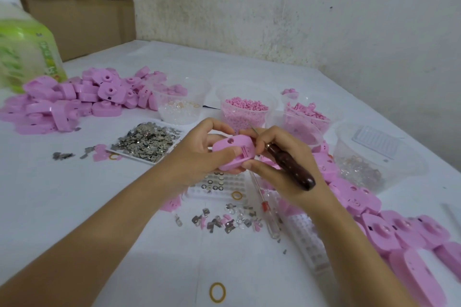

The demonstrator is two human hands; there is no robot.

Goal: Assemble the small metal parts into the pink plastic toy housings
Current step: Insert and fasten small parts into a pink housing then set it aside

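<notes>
Pink housing (233, 151) gripped in your left hand (197, 154) | right hand (279, 178) clasps dark-handled tool (291, 167) beside it | likely insertion step; next: aim tool precisely.

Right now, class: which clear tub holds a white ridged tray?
The clear tub farthest right: the white ridged tray leans inside it. The others hold only pink pieces or clear bits.

Two housing heaps (82, 99), one held housing (233, 154), one awl (289, 164), one screwdriver (268, 217)
</notes>
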